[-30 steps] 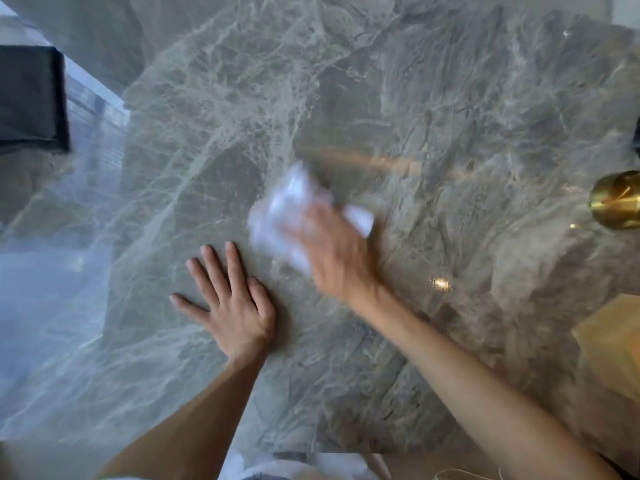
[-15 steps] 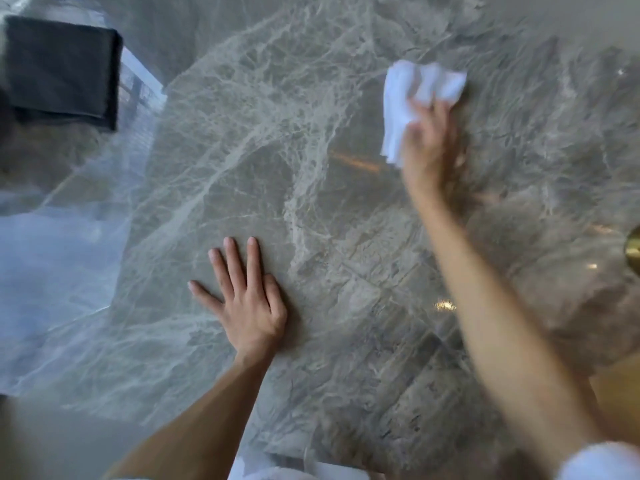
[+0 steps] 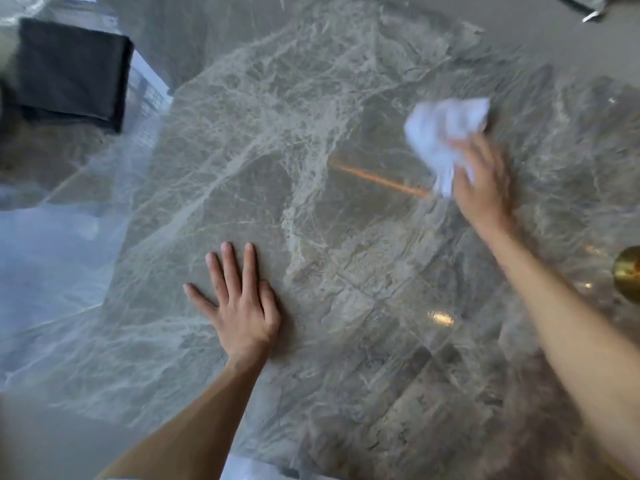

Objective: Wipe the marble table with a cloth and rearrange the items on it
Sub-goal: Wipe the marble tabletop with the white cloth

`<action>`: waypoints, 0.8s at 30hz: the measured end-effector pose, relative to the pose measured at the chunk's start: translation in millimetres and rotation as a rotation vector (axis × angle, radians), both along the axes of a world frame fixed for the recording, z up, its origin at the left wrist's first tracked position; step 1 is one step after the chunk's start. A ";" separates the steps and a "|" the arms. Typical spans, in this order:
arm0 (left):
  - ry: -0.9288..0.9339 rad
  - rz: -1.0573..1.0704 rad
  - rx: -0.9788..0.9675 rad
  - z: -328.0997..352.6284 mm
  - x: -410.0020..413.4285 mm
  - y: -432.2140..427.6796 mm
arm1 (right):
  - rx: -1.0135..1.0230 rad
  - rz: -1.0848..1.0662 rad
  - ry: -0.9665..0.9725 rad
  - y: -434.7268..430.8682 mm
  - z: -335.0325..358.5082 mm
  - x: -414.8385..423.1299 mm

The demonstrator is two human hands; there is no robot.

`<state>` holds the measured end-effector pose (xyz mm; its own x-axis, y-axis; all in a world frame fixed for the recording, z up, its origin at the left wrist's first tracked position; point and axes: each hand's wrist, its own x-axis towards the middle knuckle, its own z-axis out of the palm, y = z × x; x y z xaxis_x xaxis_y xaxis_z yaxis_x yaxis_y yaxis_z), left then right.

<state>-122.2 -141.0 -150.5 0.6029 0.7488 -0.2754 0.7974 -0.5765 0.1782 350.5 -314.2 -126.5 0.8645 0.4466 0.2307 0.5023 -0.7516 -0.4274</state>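
The grey marble table (image 3: 311, 140) with pale veins fills most of the head view. My right hand (image 3: 485, 188) is out over the right half of it, pressing a crumpled white cloth (image 3: 446, 133) onto the stone; the cloth bunches out beyond my fingers and is blurred by motion. My left hand (image 3: 242, 306) lies flat on the marble near the front, palm down, fingers spread, holding nothing.
A brass round object (image 3: 628, 273) pokes in at the right edge of the table. A dark grey folded cloth or cushion (image 3: 72, 71) lies at the upper left, off the table. The table's left edge runs diagonally past a glossy floor (image 3: 41, 258).
My right hand swept the cloth from beside the left hand out to the far right, then back a little nearer. The left hand stayed planted on the marble.
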 end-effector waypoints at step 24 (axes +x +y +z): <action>-0.003 0.026 -0.051 9.1 3.4 -0.2 | -0.231 0.628 0.278 -76.1 9.5 -451.0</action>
